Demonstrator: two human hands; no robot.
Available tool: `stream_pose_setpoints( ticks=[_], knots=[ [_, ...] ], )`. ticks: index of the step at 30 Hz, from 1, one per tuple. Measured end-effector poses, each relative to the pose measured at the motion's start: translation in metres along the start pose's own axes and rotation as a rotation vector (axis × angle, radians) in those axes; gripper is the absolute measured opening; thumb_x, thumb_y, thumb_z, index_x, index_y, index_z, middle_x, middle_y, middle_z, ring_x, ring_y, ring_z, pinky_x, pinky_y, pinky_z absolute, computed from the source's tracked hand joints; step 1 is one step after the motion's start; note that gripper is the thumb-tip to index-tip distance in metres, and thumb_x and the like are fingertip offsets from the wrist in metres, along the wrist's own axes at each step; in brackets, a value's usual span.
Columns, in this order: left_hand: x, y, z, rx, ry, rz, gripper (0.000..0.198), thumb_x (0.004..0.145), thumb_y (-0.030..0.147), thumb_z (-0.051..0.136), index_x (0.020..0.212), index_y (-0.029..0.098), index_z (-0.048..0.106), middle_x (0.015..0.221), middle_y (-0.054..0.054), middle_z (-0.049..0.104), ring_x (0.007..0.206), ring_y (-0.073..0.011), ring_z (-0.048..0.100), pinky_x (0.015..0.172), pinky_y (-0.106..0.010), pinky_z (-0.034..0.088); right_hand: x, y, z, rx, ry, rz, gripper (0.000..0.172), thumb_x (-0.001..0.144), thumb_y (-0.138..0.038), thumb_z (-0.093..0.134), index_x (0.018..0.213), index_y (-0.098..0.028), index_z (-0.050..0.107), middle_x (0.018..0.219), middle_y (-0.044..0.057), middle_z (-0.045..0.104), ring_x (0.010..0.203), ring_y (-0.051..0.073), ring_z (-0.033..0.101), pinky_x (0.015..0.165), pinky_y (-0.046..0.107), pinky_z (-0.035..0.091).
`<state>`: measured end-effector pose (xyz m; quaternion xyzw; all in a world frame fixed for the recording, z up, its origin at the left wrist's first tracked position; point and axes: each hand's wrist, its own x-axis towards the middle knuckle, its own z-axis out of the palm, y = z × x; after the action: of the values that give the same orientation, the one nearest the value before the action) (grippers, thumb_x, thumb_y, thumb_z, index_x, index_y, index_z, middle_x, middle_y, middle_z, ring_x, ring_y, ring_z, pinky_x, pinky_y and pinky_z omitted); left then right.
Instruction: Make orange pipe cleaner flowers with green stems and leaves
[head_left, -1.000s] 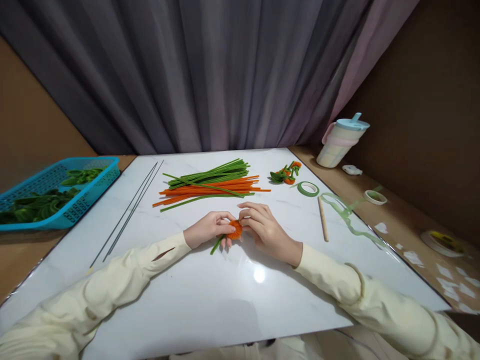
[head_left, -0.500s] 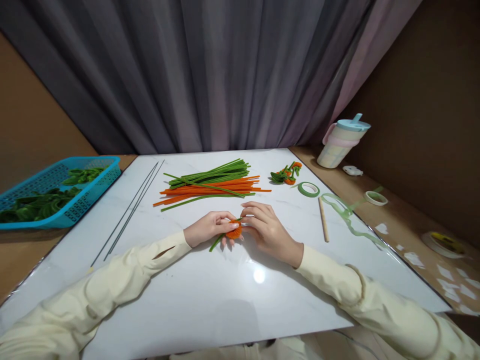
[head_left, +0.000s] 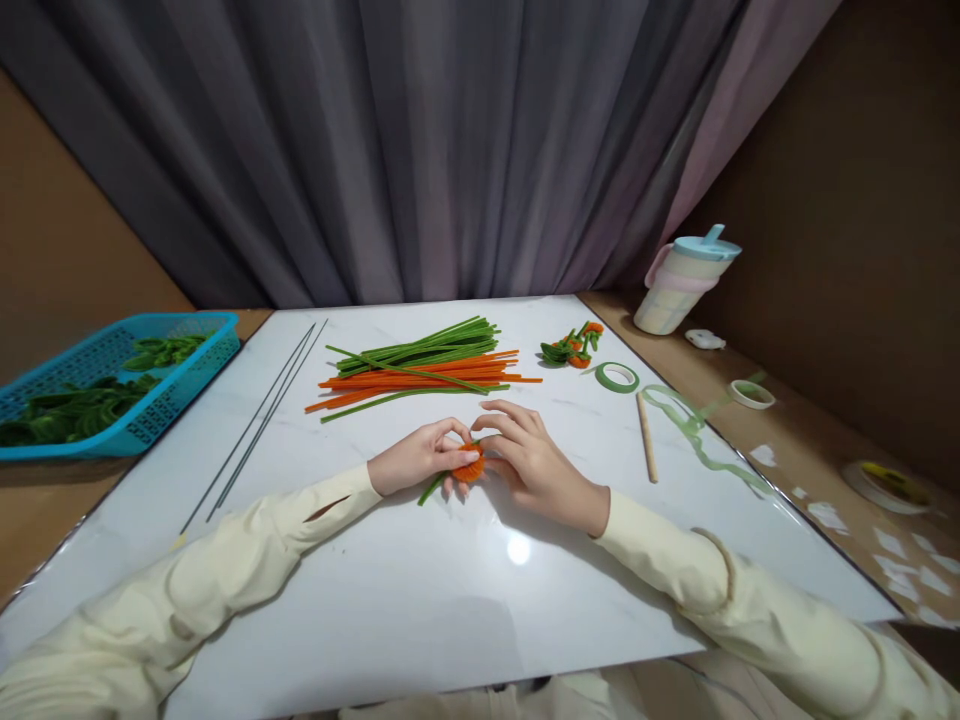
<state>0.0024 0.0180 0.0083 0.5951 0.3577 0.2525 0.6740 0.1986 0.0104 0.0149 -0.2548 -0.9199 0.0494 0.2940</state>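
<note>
Cream sleeves [head_left: 247, 560] angle inward over the tabletop [head_left: 420, 610] toward an orange disc [head_left: 471, 466]. The left grip [head_left: 420, 460] pinches that disc under its thumb, a green strip [head_left: 430, 490] poking out to the disc's near left. The right grip [head_left: 541, 465] curves bent fingers at the disc's right edge; whether they press on it, I cannot tell. Well left of the disc, a blue basket [head_left: 154, 435] holds green pieces [head_left: 82, 410]. Beyond the disc lie orange sticks [head_left: 420, 378]; far to its right stands a lidded cup [head_left: 679, 290].
</note>
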Motion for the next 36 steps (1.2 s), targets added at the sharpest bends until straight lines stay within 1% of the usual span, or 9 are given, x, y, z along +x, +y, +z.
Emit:
stream_pose_setpoints(
  ticks=[4,9,16,19,22,24,30,36],
  knots=[
    [0.0001,0.0016,0.0014,0.01,-0.016,-0.003,0.04,0.075,0.048,0.062,0.088,0.017,0.04,0.061,-0.001,0.066,0.05,-0.0115,0.062,0.043,-0.017,0.043,0.0008,-0.0007,0.0009,0.045,0.016,-0.012,0.012,0.083,-0.011,0.049,0.092,-0.017,0.053,0.109,0.01,0.057,0.121,0.027,0.038,0.09,0.044,0.037],
    [0.0006,0.003,0.0032,0.01,-0.009,-0.013,0.04,0.075,0.048,0.062,0.087,0.017,0.041,0.058,0.001,0.063,0.049,-0.0112,0.061,0.042,-0.017,0.042,0.0006,-0.0011,0.0034,0.059,0.05,-0.036,0.018,0.079,-0.003,0.046,0.089,-0.018,0.053,0.104,0.009,0.058,0.12,0.025,0.04,0.09,0.042,0.037],
    [0.001,0.0013,0.0057,0.005,0.003,-0.006,0.035,0.078,0.044,0.06,0.088,0.017,0.04,0.059,0.001,0.062,0.05,-0.0112,0.061,0.043,-0.017,0.044,0.0009,-0.0032,0.0071,0.057,0.102,-0.038,0.02,0.077,-0.001,0.045,0.086,-0.017,0.054,0.101,0.009,0.059,0.12,0.026,0.041,0.088,0.043,0.036],
    [-0.001,0.0051,0.0043,-0.01,-0.018,-0.016,0.034,0.078,0.04,0.061,0.092,0.016,0.042,0.065,-0.001,0.064,0.053,-0.0121,0.062,0.046,-0.019,0.046,0.001,-0.0031,0.0052,0.057,0.093,-0.058,0.021,0.077,-0.001,0.045,0.087,-0.017,0.055,0.1,0.008,0.059,0.119,0.026,0.042,0.088,0.043,0.036],
    [-0.0034,0.0093,0.0001,-0.049,-0.098,-0.036,0.034,0.076,0.034,0.065,0.095,0.015,0.043,0.079,-0.005,0.066,0.063,-0.0144,0.065,0.052,-0.022,0.05,0.0007,-0.0008,0.0025,0.043,0.085,-0.083,0.016,0.08,-0.005,0.047,0.086,-0.018,0.056,0.101,0.008,0.059,0.119,0.025,0.042,0.09,0.043,0.036],
    [-0.0042,0.0095,-0.0026,-0.068,-0.124,-0.036,0.035,0.075,0.031,0.068,0.094,0.015,0.043,0.082,-0.007,0.067,0.064,-0.0149,0.066,0.053,-0.023,0.051,0.0002,0.0017,0.0013,0.026,0.076,-0.074,0.014,0.082,-0.008,0.048,0.087,-0.018,0.057,0.103,0.009,0.058,0.12,0.026,0.041,0.09,0.043,0.036],
    [-0.0032,0.0027,-0.0018,-0.059,-0.06,-0.007,0.036,0.074,0.031,0.068,0.093,0.016,0.04,0.076,-0.007,0.069,0.059,-0.0142,0.064,0.05,-0.024,0.051,-0.0005,0.0025,-0.0007,-0.041,-0.002,0.027,0.013,0.084,-0.011,0.05,0.091,-0.017,0.058,0.115,0.009,0.055,0.125,0.028,0.034,0.093,0.046,0.035],
    [-0.0037,0.0023,0.0023,-0.05,-0.036,0.003,0.037,0.074,0.032,0.068,0.092,0.017,0.04,0.075,-0.007,0.069,0.057,-0.0134,0.064,0.05,-0.024,0.052,0.0008,-0.004,-0.0027,-0.041,-0.032,0.077,0.017,0.083,-0.009,0.049,0.092,-0.018,0.06,0.116,0.01,0.056,0.127,0.029,0.032,0.093,0.048,0.035]
  ],
)
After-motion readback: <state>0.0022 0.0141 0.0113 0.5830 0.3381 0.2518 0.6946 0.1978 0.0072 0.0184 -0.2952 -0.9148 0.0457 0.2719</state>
